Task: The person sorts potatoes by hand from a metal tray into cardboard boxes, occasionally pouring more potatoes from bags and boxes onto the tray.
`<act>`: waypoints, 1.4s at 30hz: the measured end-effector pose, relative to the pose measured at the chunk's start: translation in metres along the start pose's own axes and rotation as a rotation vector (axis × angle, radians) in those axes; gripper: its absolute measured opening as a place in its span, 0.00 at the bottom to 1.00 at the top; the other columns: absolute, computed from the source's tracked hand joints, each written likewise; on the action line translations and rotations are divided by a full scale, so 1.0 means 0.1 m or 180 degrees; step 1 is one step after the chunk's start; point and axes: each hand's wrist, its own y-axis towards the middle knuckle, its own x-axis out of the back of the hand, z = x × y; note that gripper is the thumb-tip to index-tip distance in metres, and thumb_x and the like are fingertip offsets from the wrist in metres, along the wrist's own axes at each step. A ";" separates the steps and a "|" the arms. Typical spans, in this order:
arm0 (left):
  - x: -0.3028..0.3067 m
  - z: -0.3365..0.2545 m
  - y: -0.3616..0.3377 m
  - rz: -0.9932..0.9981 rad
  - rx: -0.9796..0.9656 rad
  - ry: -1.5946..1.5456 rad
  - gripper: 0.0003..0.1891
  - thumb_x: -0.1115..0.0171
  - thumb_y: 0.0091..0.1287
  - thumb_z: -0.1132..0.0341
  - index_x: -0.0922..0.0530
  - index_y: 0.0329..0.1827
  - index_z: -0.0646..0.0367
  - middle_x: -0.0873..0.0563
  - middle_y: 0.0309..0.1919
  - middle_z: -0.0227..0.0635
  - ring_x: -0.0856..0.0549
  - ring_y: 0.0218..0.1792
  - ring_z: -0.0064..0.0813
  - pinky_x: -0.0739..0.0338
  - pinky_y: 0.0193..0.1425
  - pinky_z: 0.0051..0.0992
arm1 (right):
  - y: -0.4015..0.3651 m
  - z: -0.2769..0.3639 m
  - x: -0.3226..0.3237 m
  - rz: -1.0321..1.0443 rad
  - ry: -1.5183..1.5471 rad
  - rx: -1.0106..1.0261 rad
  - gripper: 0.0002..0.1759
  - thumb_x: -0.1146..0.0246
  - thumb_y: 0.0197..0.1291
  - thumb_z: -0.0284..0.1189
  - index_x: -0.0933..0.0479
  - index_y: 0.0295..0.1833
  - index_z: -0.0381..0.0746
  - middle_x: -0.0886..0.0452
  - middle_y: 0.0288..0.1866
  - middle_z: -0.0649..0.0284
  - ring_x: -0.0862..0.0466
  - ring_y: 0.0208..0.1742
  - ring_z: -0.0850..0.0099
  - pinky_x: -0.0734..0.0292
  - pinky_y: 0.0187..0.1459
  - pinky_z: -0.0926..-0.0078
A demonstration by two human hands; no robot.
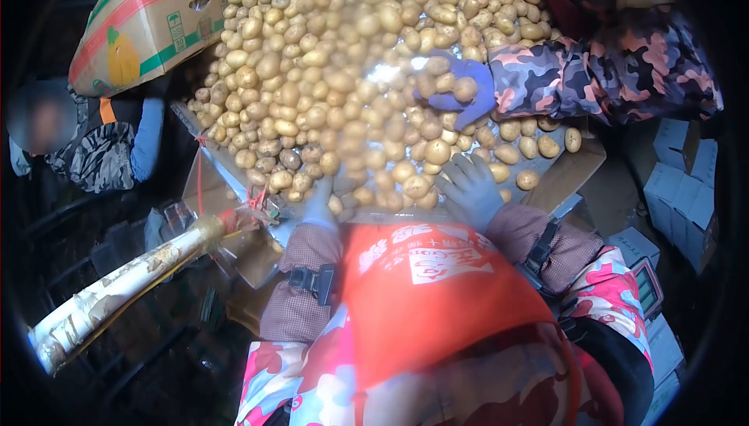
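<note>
A large heap of potatoes covers the sorting table, spilling down to its near edge. My left hand, in a grey glove, lies at that edge with its fingers stretched toward the heap; a small potato is beside its thumb. That hand looks blurred. Also gloved in grey, my right hand rests with spread fingers by the potatoes at the front right. Farther off, a co-worker's purple-gloved hand reaches in from the right, with several potatoes at its fingers.
A cardboard box with a printed pumpkin stands at the back left. Near it is another person. A worn white pole juts out at the left. White cartons are stacked at the right, beyond a cardboard flap.
</note>
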 end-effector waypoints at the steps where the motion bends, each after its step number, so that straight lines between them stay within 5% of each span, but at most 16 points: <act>1: 0.02 0.00 0.02 0.0027 0.0053 -0.0048 0.23 0.44 0.80 0.48 0.24 0.66 0.56 0.10 0.51 0.40 0.13 0.34 0.30 0.19 0.33 0.28 | 0.01 0.00 0.01 0.0014 -0.0003 0.0006 0.24 0.31 0.47 0.29 0.20 0.54 0.39 0.24 0.61 0.54 0.24 0.64 0.51 0.27 0.63 0.42; 10: -0.13 -0.06 -0.05 -0.0333 0.0032 0.0099 0.23 0.46 0.79 0.49 0.19 0.58 0.61 0.09 0.50 0.40 0.17 0.27 0.25 0.25 0.26 0.23 | -0.01 -0.01 -0.03 -0.0009 -0.0013 0.0029 0.25 0.31 0.46 0.29 0.20 0.55 0.40 0.23 0.61 0.54 0.25 0.65 0.51 0.27 0.62 0.41; 13: 0.15 0.14 0.22 -0.0360 0.0058 0.0103 0.25 0.38 0.75 0.46 0.20 0.62 0.58 0.10 0.44 0.37 0.15 0.29 0.29 0.20 0.30 0.30 | -0.02 -0.01 0.00 0.0007 -0.0038 0.0077 0.26 0.31 0.46 0.30 0.20 0.55 0.40 0.23 0.60 0.54 0.24 0.64 0.51 0.27 0.62 0.40; 16: -0.05 -0.06 0.09 0.0324 0.0220 0.0331 0.26 0.35 0.73 0.51 0.21 0.65 0.60 0.11 0.47 0.41 0.14 0.34 0.29 0.18 0.37 0.28 | -0.03 -0.09 -0.02 -0.0042 -0.0061 0.0110 0.26 0.30 0.45 0.30 0.20 0.55 0.40 0.23 0.60 0.54 0.24 0.64 0.51 0.28 0.62 0.40; 23: -1.37 0.00 0.17 0.0499 -0.2278 0.2624 0.27 0.34 0.69 0.58 0.23 0.68 0.62 0.16 0.60 0.49 0.14 0.57 0.42 0.18 0.57 0.35 | -0.04 -0.04 0.02 -0.0195 0.0085 0.0081 0.26 0.31 0.44 0.31 0.20 0.53 0.39 0.22 0.59 0.55 0.23 0.63 0.52 0.27 0.63 0.44; 26: -1.96 -0.45 -0.18 0.0663 -0.1810 0.3291 0.25 0.35 0.70 0.54 0.22 0.64 0.62 0.13 0.49 0.51 0.13 0.52 0.42 0.20 0.60 0.39 | -0.07 -0.04 0.03 -0.0240 0.0163 0.0049 0.24 0.31 0.44 0.31 0.20 0.51 0.39 0.22 0.58 0.55 0.22 0.61 0.53 0.26 0.61 0.46; 29: -2.18 -0.47 -0.03 0.0172 -0.1648 0.4736 0.25 0.35 0.70 0.52 0.20 0.61 0.63 0.13 0.49 0.52 0.12 0.53 0.45 0.19 0.57 0.40 | -0.08 -0.10 -0.04 -0.0436 0.0089 0.0114 0.23 0.31 0.44 0.32 0.19 0.50 0.39 0.21 0.56 0.55 0.21 0.60 0.54 0.25 0.59 0.47; 32: -2.21 -0.55 -0.10 0.0422 -0.1343 0.4401 0.25 0.34 0.70 0.51 0.19 0.59 0.62 0.14 0.49 0.53 0.13 0.54 0.50 0.18 0.56 0.40 | -0.16 -0.14 -0.16 -0.0465 0.0098 0.0090 0.21 0.33 0.50 0.36 0.19 0.50 0.38 0.20 0.58 0.51 0.21 0.62 0.51 0.27 0.64 0.45; 35: -2.08 -0.49 -0.07 0.0533 -0.2089 0.4336 0.24 0.34 0.71 0.53 0.19 0.62 0.61 0.13 0.47 0.46 0.12 0.51 0.44 0.18 0.54 0.38 | -0.17 -0.12 -0.17 -0.0407 0.0111 0.0063 0.20 0.35 0.53 0.37 0.18 0.50 0.39 0.19 0.58 0.49 0.21 0.64 0.49 0.29 0.67 0.43; 38: -1.70 -0.22 0.15 0.1032 -0.2108 0.2482 0.25 0.32 0.71 0.59 0.22 0.68 0.59 0.13 0.47 0.37 0.13 0.46 0.33 0.18 0.51 0.33 | -0.11 -0.16 -0.11 -0.0386 0.0188 0.0095 0.22 0.32 0.48 0.35 0.18 0.51 0.39 0.20 0.57 0.53 0.21 0.61 0.52 0.27 0.61 0.45; 41: -1.45 -0.36 -0.10 0.1485 -0.0703 0.0773 0.28 0.30 0.70 0.64 0.26 0.73 0.57 0.15 0.49 0.33 0.17 0.43 0.24 0.20 0.47 0.26 | 0.01 -0.08 0.12 -0.0382 0.0260 0.0132 0.24 0.31 0.46 0.33 0.18 0.52 0.38 0.21 0.56 0.54 0.21 0.60 0.52 0.26 0.60 0.45; 42: -1.45 -0.43 -0.19 0.1617 -0.0714 0.0581 0.31 0.30 0.70 0.67 0.29 0.75 0.58 0.14 0.50 0.36 0.18 0.41 0.21 0.21 0.45 0.22 | 0.07 -0.05 0.16 -0.0389 0.0262 0.0167 0.25 0.31 0.45 0.32 0.18 0.53 0.37 0.21 0.57 0.54 0.21 0.61 0.52 0.27 0.60 0.45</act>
